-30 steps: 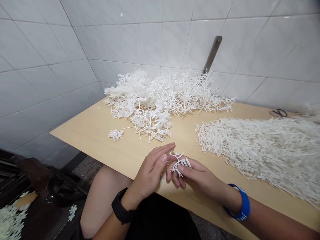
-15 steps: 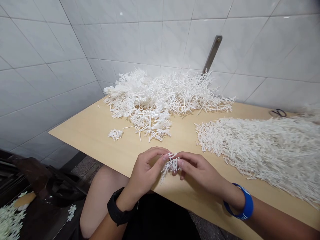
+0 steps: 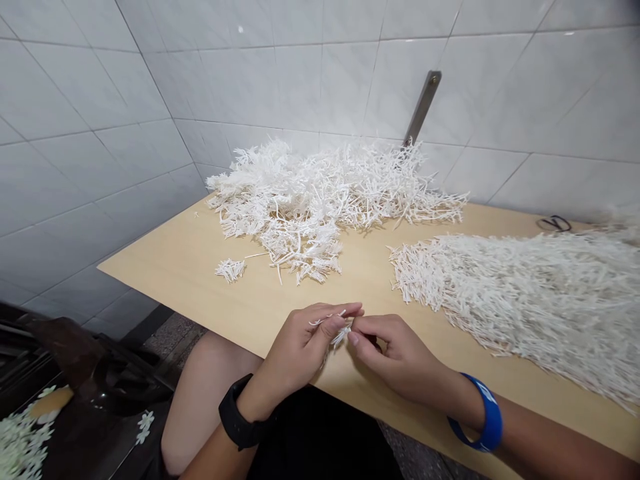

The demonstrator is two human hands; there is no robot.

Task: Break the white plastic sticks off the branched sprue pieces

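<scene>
My left hand (image 3: 305,343) is closed on a small white branched sprig (image 3: 340,335), which pokes out between thumb and fingers near the table's front edge. Thumb and forefinger of my right hand (image 3: 387,343) pinch the sprig's right side; my fingers partly hide it. Beyond my hands a large tangled heap of white sprigs (image 3: 320,193) lies against the wall. On the right spreads a wide pile of thin white pieces (image 3: 540,300). A small white cluster (image 3: 231,270) sits apart on the left of the wooden table (image 3: 170,267).
A metal bracket (image 3: 423,107) stands against the tiled wall. A dark looped cord (image 3: 555,223) lies at the back right. At lower left, white flowers (image 3: 23,437) and a small flower stem (image 3: 145,427) rest on a dark surface beside my knee.
My left fingers have stretched over the sprig and now cover more of it. My right hand has shifted slightly down, its fingertips still at the sprig.
</scene>
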